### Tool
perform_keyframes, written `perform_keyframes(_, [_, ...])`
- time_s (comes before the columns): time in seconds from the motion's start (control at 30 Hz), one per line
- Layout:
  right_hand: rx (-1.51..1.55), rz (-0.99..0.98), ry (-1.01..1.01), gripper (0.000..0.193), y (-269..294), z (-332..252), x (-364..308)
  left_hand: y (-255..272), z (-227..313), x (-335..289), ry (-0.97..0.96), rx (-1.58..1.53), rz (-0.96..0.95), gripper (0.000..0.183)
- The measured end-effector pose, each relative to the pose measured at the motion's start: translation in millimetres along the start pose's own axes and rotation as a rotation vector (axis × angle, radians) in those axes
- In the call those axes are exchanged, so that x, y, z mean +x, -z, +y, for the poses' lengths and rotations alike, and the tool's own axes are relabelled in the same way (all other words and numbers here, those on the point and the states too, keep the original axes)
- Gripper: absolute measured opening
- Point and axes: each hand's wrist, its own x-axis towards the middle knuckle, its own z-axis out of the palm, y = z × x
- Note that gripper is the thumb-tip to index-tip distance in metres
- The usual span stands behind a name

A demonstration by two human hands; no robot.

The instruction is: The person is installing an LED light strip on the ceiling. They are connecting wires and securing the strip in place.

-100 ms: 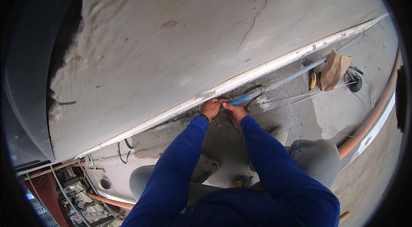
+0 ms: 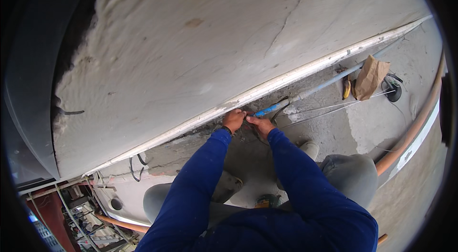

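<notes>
My left hand and my right hand meet in front of me, low by the wall base. The fingers of both are bent and pinched together around something small, mostly hidden. Just beyond the right thumb lies the blue taped-looking end of a long pale pipe. A dark cable curves beside that end, close to my right fingers. Thin dark strands seem to hang under my hands, too small to make out.
A cracked plaster wall rises ahead, with a white ledge along its foot. To the right are a brown paper bag, a yellow-and-black tool, a black round object and white strings. An orange pipe curves beyond.
The dark cable by the blue pipe end has shifted slightly, showing more of the blue. Both hands stay almost in place.
</notes>
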Motion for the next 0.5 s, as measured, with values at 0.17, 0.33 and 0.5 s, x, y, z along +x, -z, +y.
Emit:
perform_keyframes(0.17, [-0.279, -0.016, -0.002, 0.041, 10.5, 9.2, -1.1, 1.6, -16.1, 14.8, 0.011, 0.124, -0.013, 0.043])
perform_keyframes(0.33, [-0.168, 0.095, 0.041, 0.036, 6.3, 26.6, -13.8, -1.1, -17.0, 10.0, -0.041, 0.081, -0.009, 0.044])
perform_keyframes(0.5, [-0.34, 0.111, 0.073, 0.042, 12.7, 50.2, -10.2, 6.2, -30.0, 4.8, -0.156, -0.142, -0.075, 0.031])
